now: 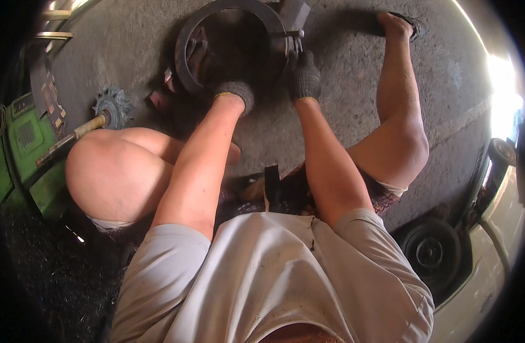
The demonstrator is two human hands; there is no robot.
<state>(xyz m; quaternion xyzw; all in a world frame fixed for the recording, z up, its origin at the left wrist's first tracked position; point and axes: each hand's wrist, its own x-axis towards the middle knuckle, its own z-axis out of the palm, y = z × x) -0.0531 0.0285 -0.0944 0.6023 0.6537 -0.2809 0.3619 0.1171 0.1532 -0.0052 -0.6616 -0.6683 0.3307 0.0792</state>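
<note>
A large dark metal ring [181, 48] stands at the top middle, between my spread legs. On its right side sits a lug with a bolt [295, 35], and a grey metal block [295, 14] lies just beyond. My right hand [306, 77], in a dark knit glove, is at the ring's right side just below the lug; its fingers look curled, and what they hold is hidden. My left hand [238, 94], gloved alike, reaches to the ring's near edge. Its fingers disappear into the shadow there, so their grip cannot be seen.
To the left lies a toothed metal gear [112, 107] on a shaft [90, 127], beside a green machine [31, 134]. Small reddish pieces [158, 100] are near the ring. Dark shavings [34, 268] cover the lower left. A pale vehicle [474, 286] with a black wheel [428, 251] stands right.
</note>
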